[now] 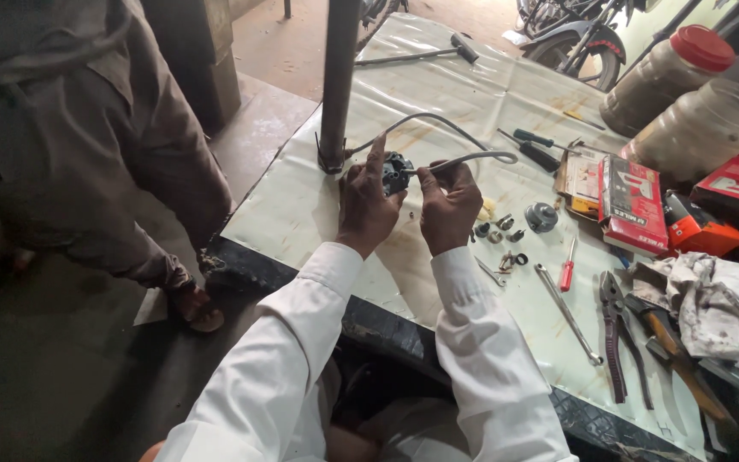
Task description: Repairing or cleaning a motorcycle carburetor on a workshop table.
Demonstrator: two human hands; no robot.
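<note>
Head view, dark metal part [397, 174] pinched between both hands' fingers [375, 162], grey cable [464, 159] attached

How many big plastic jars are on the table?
2. A red-lidded jar lies on its side at the far right edge; a clear jar sits just in front of it, beside the red boxes. Others may be hidden out of view.

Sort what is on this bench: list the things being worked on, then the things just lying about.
In hand: left hand, right hand, small dark part, grey cable.

Lying about: pliers, red-handled screwdriver, small metal fittings, rag, two jars, hammer.
</note>
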